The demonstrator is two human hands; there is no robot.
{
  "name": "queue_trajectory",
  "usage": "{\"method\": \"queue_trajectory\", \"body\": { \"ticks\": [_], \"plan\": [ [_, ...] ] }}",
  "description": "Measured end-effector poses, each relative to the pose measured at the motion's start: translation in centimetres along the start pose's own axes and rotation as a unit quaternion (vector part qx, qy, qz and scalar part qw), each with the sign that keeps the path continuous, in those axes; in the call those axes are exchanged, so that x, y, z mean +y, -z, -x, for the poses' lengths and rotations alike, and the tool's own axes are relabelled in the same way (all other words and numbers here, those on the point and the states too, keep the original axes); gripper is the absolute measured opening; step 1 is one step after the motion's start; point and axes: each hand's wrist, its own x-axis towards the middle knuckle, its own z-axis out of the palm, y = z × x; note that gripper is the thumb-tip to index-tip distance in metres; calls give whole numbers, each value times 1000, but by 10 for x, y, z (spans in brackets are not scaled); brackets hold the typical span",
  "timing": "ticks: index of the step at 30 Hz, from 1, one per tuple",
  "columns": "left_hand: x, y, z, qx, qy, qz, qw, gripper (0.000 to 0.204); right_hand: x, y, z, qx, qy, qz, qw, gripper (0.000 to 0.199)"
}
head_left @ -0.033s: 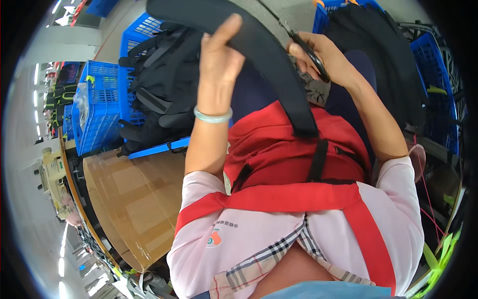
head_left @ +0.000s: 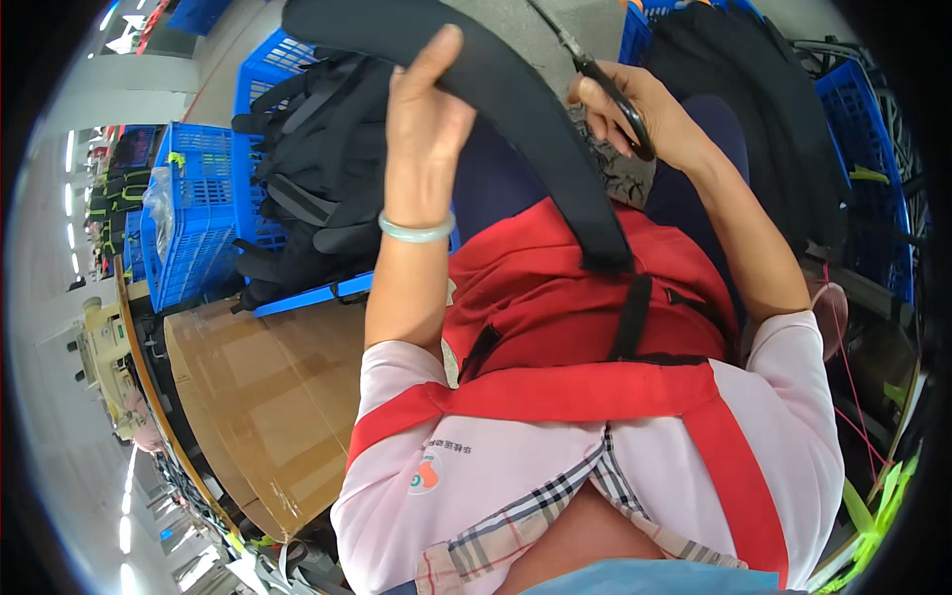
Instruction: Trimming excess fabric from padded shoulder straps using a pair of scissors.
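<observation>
The strap point(head_left: 540, 139), black, broad and curved, sweeps from 11 o'clock, near the upper edge, down to its square end just off centre toward 2 o'clock; that lower end lies over the red apron point(head_left: 575, 332), which spreads around the centre. The left hand point(head_left: 428, 129), between 11 and 12 o'clock, grasps the strap by its inner edge, thumb laid across the upper face, the other fingers mostly hidden behind it; a pale green bangle point(head_left: 416, 231) circles that wrist.

The right hand point(head_left: 645, 114), between 1 and 2 o'clock, is closed around the black handle of the scissors point(head_left: 608, 86); their metal end points toward 12 o'clock and runs up to the upper edge, apart from the strap; whether the blades are parted I cannot tell.

A blue crate point(head_left: 307, 297) at 10 to 11 o'clock is heaped with black pieces point(head_left: 327, 159); another crate point(head_left: 198, 233) stands beside it, nearer 9; dark cloth point(head_left: 744, 119) is piled at 2 o'clock; a brown carton point(head_left: 268, 392) sits at 8; a sewing machine point(head_left: 102, 342) is farther out near 9; yellow-green strips point(head_left: 883, 511) hang at 4.
</observation>
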Motion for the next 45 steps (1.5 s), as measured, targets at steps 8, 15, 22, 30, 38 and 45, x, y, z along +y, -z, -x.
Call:
{"method": "queue_trajectory", "body": {
  "ticks": [8,15,22,30,38,45],
  "plan": [
    [0,46,-1,85,30,38,995,16,68,0,22,3,-110,-98,989,44],
    [-54,51,31,45,99,-102,989,20,60,-19,19,-37,-122,-67,990,24],
    [25,27,-4,2,64,-298,952,30,58,4,9,44,-76,-72,994,23],
    [28,38,79,-150,361,-549,739,34,24,8,-10,192,63,-206,957,22],
    [17,31,84,-181,262,-715,622,32,26,4,1,176,60,-181,966,15],
    [-22,-10,48,-132,146,-505,841,22,26,-9,8,109,79,-189,973,13]
  ]
}}
